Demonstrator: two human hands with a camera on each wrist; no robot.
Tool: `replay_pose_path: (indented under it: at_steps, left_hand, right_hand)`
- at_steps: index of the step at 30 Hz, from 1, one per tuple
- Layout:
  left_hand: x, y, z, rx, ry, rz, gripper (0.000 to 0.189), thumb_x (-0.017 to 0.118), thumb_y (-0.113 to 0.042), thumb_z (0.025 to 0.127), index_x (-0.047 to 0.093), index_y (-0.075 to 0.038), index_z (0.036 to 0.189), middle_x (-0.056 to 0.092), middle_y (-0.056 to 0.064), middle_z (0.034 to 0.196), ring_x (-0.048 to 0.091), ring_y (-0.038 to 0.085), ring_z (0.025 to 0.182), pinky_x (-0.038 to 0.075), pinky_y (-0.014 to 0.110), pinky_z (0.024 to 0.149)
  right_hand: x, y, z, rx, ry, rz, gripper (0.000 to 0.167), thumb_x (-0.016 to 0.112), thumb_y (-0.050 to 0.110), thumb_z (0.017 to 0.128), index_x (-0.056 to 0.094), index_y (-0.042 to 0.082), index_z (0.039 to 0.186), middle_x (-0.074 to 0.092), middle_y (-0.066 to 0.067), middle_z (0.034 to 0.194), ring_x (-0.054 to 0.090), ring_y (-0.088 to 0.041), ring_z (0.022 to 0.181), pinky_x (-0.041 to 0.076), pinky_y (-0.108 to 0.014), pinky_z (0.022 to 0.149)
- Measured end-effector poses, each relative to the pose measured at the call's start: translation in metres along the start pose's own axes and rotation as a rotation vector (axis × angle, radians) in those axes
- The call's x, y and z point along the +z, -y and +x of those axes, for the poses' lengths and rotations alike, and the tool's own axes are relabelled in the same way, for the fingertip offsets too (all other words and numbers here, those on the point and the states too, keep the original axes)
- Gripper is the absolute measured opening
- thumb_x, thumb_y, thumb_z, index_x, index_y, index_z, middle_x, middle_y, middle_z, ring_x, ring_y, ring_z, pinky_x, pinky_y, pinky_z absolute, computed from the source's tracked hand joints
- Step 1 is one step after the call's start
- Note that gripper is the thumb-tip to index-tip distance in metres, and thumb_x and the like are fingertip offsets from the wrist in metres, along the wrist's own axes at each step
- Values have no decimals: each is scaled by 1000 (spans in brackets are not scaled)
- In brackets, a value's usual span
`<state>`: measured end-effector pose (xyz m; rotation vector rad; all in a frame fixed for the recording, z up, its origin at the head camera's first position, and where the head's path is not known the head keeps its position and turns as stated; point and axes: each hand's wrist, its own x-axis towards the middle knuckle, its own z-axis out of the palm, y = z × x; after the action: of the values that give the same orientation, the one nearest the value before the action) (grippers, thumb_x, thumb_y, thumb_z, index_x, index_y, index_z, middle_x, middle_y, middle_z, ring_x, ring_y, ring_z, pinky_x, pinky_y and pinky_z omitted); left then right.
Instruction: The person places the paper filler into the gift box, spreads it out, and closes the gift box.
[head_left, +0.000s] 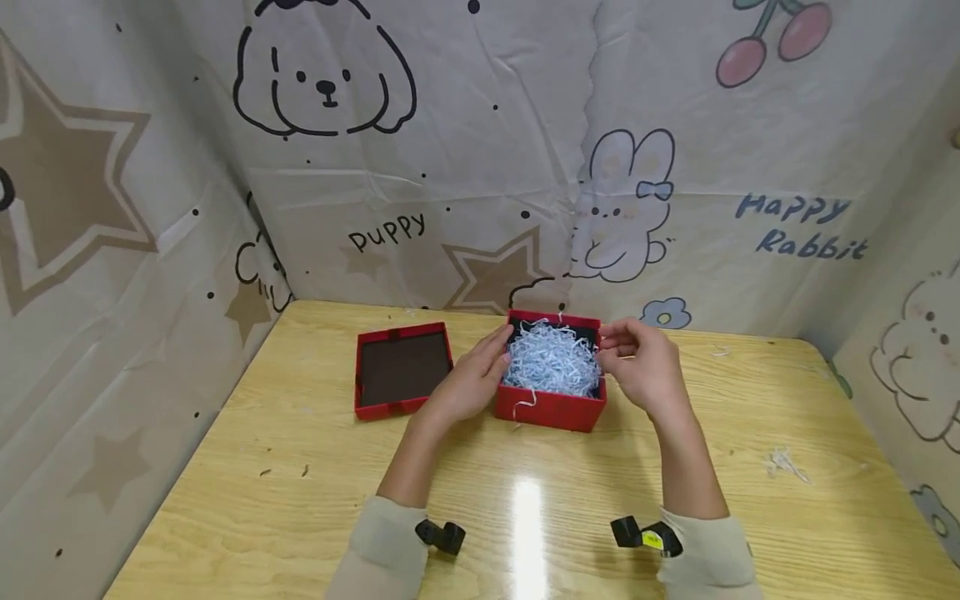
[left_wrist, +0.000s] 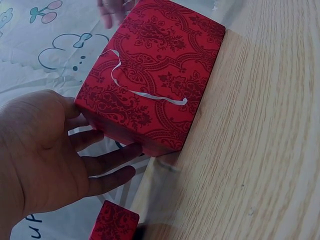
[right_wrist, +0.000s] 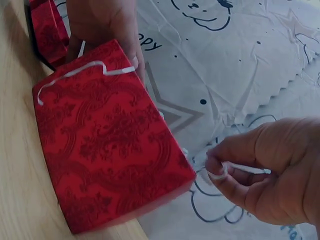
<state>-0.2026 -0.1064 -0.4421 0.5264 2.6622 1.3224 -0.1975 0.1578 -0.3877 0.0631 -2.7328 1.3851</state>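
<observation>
A red patterned gift box (head_left: 555,412) stands open on the table, heaped with pale blue-white shredded paper (head_left: 553,358). One loose paper strand (left_wrist: 150,96) dangles down its front wall. My left hand (head_left: 474,379) rests against the box's left side, its fingers extended along the wall, as the left wrist view also shows. At the right rim, my right hand (head_left: 648,367) pinches a thin white paper strip (right_wrist: 250,170) between thumb and fingers.
To the left of the box lies its red lid (head_left: 365,412), dark inside facing up. White paper scraps (head_left: 786,465) lie on the wooden table (head_left: 300,517) at right. A printed cloth (head_left: 480,167) hangs behind the table and at both sides.
</observation>
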Motion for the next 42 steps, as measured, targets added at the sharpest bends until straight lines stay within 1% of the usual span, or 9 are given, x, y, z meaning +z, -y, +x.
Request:
replay_pose_path:
  at_steps: [3,6,9,14,20,23,28,37,42]
  left_hand:
    - [0,1,1,7,-1,0,58,42,-29,115,27,-15,169,23,4,176,20,25,162,21,48,130]
    - [1,2,1,4,-1,-1,57,42,-29,115,27,-15,169,23,4,176,21,25,162,21,48,130]
    - [2,2,0,2,3,-7,57,42,-29,115,27,-16,169,23,3,176,21,25,162,21,49,130]
    - [2,0,1,0,6,-10,57,42,-29,116,26,-17,170,22,1,176,21,24,162,22,49,130]
    - [1,-3,2,11,13,-17,57,41,-28,116,26,-18,170,22,2,176,20,25,162,21,49,129]
    - [2,-4,2,11,15,-20,57,41,-29,116,26,-18,170,21,1,176,20,25,162,22,50,129]
    - [2,-4,1,4,10,-18,56,41,-27,116,27,-17,169,22,2,176,20,25,162,21,50,129]
    - [1,-3,3,-5,9,-2,57,40,-30,116,26,-16,170,21,1,176,20,23,162,21,47,130]
    - [0,-3,1,-12,10,-9,57,42,-28,115,27,-15,169,22,3,176,21,23,162,21,46,130]
  right_hand:
    - [10,5,6,-29,12,23,32,75,1,95,68,-2,127,70,-20,117,69,-34,104,62,-35,88]
    - [25,9,13,-20,41,34,41,77,6,96,65,-2,135,69,-21,125,67,-37,113,59,-49,99]
    - [40,7,21,-3,75,29,52,78,10,96,60,-4,143,65,-24,134,64,-39,122,54,-51,107]
    - [57,5,31,40,146,-63,65,75,20,98,50,-5,152,56,-26,149,54,-43,137,44,-57,116]
    - [66,6,34,24,356,-176,59,65,28,103,54,-6,149,52,-28,154,47,-46,143,39,-63,118]
    - [67,5,33,9,399,-199,55,64,28,103,57,-6,147,53,-28,153,48,-47,141,40,-64,117]
    - [64,7,29,-24,324,-162,50,64,27,104,61,-4,143,58,-25,149,54,-44,137,43,-62,115]
    - [41,17,25,-87,93,-61,48,63,22,106,58,-2,146,60,-23,147,55,-40,138,43,-58,117]
    - [42,12,30,-51,65,-1,45,64,15,104,58,-4,145,60,-25,146,56,-41,137,42,-56,118]
